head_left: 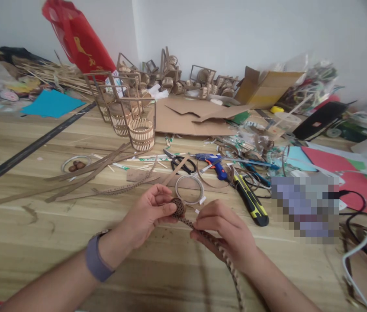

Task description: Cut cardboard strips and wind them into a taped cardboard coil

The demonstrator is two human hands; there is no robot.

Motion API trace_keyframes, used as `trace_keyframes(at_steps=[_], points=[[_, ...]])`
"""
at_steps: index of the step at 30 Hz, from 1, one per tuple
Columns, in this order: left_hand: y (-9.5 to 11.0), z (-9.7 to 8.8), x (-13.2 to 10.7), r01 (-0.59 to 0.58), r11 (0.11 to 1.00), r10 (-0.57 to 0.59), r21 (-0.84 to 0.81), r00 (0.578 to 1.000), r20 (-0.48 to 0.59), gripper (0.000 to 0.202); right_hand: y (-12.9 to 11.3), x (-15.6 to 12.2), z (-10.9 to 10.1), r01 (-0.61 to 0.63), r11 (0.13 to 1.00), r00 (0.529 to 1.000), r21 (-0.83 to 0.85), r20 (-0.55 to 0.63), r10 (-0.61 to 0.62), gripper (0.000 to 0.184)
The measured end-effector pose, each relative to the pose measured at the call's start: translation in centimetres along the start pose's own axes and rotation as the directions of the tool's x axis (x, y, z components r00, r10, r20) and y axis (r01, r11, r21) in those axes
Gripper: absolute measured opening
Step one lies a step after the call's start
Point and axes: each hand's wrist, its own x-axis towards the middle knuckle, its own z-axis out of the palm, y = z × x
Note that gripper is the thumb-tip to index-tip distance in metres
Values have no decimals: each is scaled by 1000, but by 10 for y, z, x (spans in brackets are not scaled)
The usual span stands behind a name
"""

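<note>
A small coil (178,208) of corrugated cardboard, wound tight, is pinched between the thumb and fingers of my left hand (152,210). From the coil a long corrugated cardboard strip (232,264) runs to the right and down toward the bottom of the view. My right hand (224,232) has its fingers closed on this strip, a short way from the coil. Just beyond the coil lies a ring of tape (189,189). A yellow and black utility knife (251,201) rests beyond my right hand.
Behind are black-handled scissors (183,164), a blue glue gun (216,164) and flat cardboard strips (89,173). Small slatted baskets (141,132) with tall handles stand back left, beside a cardboard sheet (183,119). A ring (75,164) encloses several brown balls. Papers and cables lie right.
</note>
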Motion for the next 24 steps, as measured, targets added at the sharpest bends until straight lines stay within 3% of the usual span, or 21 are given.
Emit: trace_keyframes(at_steps=[10, 24], points=[[2, -1, -1, -93, 983, 72, 160, 989, 131, 47, -5, 2, -6, -127, 985, 984, 118, -107, 140, 13], [4, -3, -7, -131, 939, 15, 318, 939, 342, 55, -2, 1, -4, -222, 943, 974, 247, 12, 226, 7]])
